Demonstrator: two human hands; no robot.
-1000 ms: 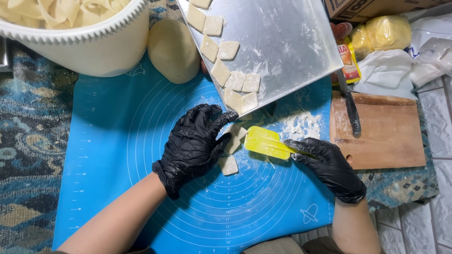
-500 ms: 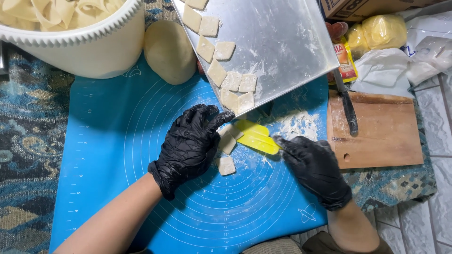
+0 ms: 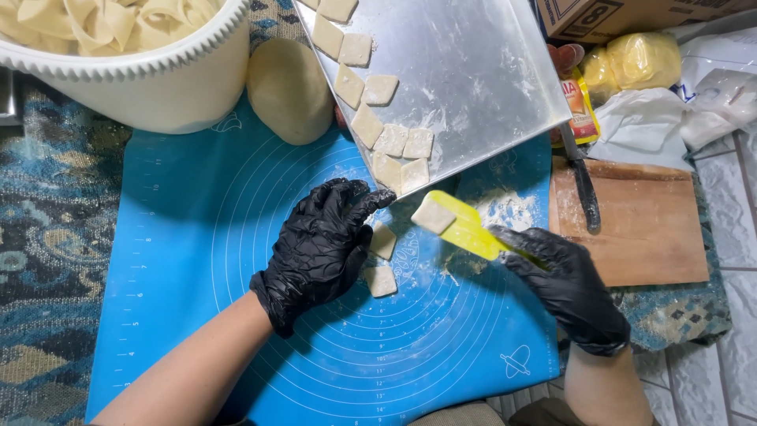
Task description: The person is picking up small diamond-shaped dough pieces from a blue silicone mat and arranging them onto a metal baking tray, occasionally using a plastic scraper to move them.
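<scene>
on yellow scraper (image 3: 465, 227), pale floury dough square (image 3: 433, 214)

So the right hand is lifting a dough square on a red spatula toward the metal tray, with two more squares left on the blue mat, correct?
Not quite: the spatula is yellow, not red, as the head view shows. The rest stands: the right hand carries a dough square on it toward the metal tray, and two squares remain on the blue mat.

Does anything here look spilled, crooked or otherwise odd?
Only small things. Flour is scattered over the blue mat near the yellow scraper, and the metal tray sits askew, overhanging the mat's top edge. Nothing looks damaged.
</scene>
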